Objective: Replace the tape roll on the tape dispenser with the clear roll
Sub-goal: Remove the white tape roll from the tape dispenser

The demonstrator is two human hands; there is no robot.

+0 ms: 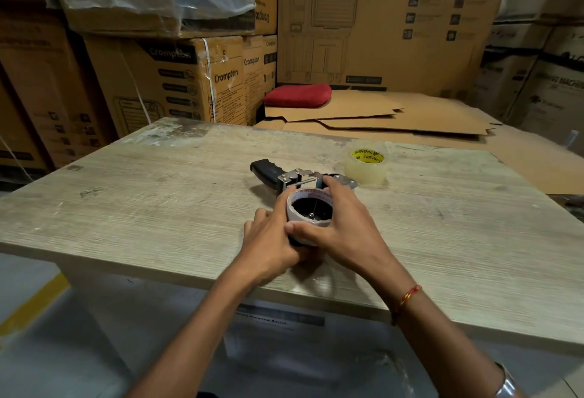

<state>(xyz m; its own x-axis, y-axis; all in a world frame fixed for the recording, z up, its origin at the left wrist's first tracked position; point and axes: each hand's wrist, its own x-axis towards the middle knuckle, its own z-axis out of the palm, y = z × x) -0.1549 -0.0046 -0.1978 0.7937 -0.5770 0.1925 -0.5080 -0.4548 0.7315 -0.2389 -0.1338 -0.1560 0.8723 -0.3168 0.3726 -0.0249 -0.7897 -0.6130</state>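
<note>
A black-handled tape dispenser (272, 173) with metal brackets lies on its side in the middle of the wooden table (158, 208). A white roll with red print (294, 200) sits on its hub. My right hand (341, 227) curls over that roll, thumb on its near edge and fingers on its far side. My left hand (268, 246) grips the dispenser's near lower part beside the roll. The clear roll (366, 165), with a yellow printed core, stands on the table behind and to the right, apart from both hands.
Flattened cardboard sheets (395, 116) and a red cushion (298, 96) lie behind the table. Stacked cartons (177, 78) wall in the back and left. The table's near edge runs just under my forearms.
</note>
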